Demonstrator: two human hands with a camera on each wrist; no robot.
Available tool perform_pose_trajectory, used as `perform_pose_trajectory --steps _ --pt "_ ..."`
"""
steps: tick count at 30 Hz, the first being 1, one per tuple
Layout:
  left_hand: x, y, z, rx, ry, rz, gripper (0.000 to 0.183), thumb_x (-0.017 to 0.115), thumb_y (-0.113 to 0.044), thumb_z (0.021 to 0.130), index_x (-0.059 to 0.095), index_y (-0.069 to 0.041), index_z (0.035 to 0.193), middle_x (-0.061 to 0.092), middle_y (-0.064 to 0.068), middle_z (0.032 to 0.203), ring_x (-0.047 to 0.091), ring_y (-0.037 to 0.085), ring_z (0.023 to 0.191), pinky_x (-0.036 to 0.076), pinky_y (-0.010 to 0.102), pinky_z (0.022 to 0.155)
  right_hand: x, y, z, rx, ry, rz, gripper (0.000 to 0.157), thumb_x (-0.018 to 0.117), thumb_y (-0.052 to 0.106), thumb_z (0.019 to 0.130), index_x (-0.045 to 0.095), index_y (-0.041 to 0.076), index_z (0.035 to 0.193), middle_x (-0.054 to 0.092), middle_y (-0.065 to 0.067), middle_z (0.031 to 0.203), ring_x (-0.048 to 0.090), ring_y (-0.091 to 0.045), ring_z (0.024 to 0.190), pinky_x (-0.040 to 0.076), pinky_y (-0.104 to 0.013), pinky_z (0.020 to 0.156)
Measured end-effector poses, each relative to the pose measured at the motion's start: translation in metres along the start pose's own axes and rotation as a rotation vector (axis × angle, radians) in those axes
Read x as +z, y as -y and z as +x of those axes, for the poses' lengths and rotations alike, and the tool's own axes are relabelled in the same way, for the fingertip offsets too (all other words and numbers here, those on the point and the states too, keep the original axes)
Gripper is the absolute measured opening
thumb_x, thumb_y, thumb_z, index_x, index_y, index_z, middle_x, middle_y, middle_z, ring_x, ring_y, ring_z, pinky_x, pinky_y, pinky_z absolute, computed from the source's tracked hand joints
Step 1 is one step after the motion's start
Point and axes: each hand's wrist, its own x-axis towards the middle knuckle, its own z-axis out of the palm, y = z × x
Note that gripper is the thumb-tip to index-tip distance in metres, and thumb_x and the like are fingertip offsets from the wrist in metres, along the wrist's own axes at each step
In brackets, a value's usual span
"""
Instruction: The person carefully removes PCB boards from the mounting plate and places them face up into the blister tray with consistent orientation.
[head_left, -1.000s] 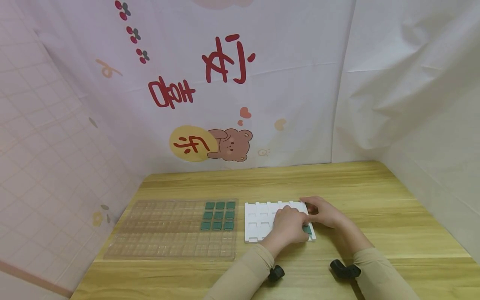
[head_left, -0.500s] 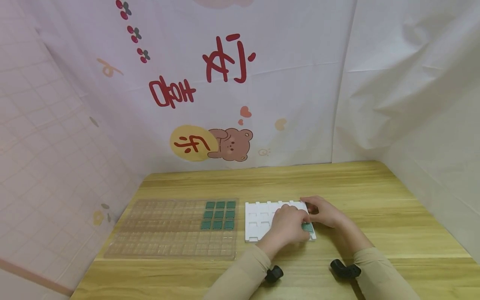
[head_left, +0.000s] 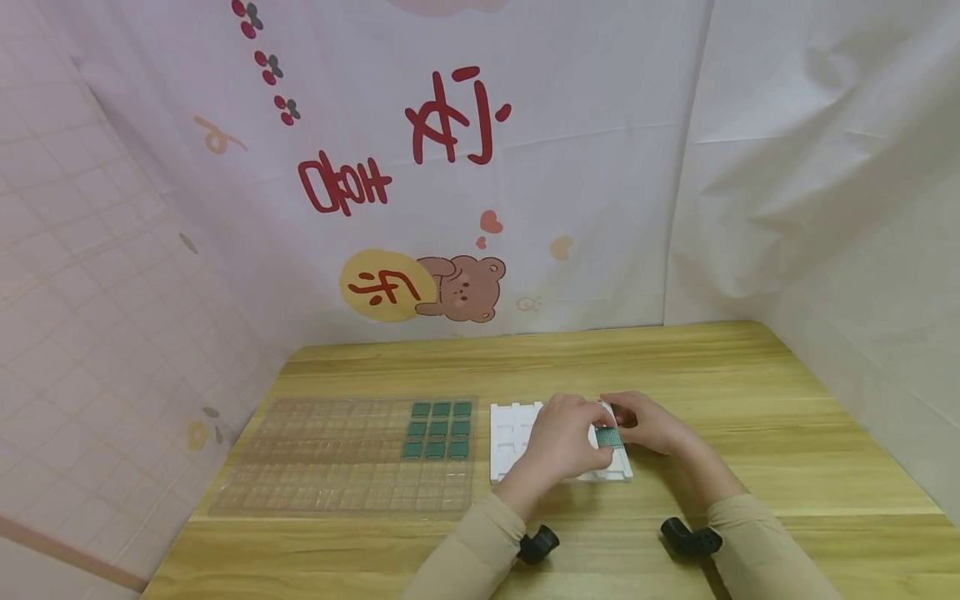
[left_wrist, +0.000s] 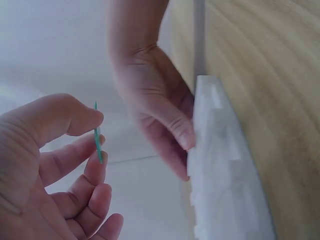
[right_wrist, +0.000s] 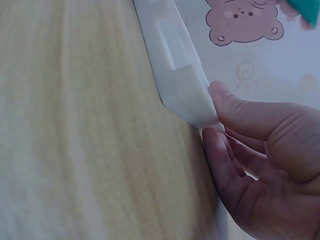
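Note:
A thin green circuit board [head_left: 608, 437] is pinched between the thumb and fingers of my left hand [head_left: 561, 433], raised above the white slotted tray [head_left: 507, 452]. The left wrist view shows this green board [left_wrist: 98, 142] edge-on, apart from the tray. My right hand [head_left: 651, 423] holds the tray's right edge. Seen from the right wrist, the thumb and fingers of my right hand [right_wrist: 270, 145] pinch the corner of the white tray [right_wrist: 182, 90]. My left hand covers the tray's middle, so what lies there is hidden.
Left of the white tray lies a clear plastic compartment tray [head_left: 300, 454]. Several green boards [head_left: 437, 429] fill compartments near its right end. Black wrist cameras [head_left: 538, 544] sit by both sleeves. Printed cloth walls [head_left: 585, 208] enclose the wooden table [head_left: 712, 367].
My left hand has lifted off the right part of the white tray with the green board, moving a little left and away from me. My right hand stays at the tray's edge.

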Motion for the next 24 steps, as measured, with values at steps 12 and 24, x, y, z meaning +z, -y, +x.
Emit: perform_pose_trajectory --steps 12,24 --pt "-0.019 0.007 -0.009 0.037 -0.085 -0.026 0.024 0.079 -0.025 0.072 0.076 -0.025 0.097 0.066 -0.016 0.092 0.056 0.009 0.096 0.043 0.023 0.083 0.0 -0.001 0.001 0.02 0.008 0.016 0.063 0.076 0.008 0.086 0.046 -0.015 0.136 0.055 -0.021 0.12 0.049 -0.025 0.098 0.046 -0.034 0.085" --pt "-0.03 0.026 -0.024 -0.013 -0.084 -0.028 0.025 0.078 -0.024 0.073 0.076 -0.023 0.097 0.067 -0.012 0.094 0.057 0.015 0.099 0.045 0.028 0.086 0.001 0.0 0.001 0.065 -0.01 -0.005 0.065 0.079 0.015 0.085 0.049 -0.011 0.137 0.053 -0.022 0.122 0.048 -0.025 0.097 0.044 -0.038 0.086"
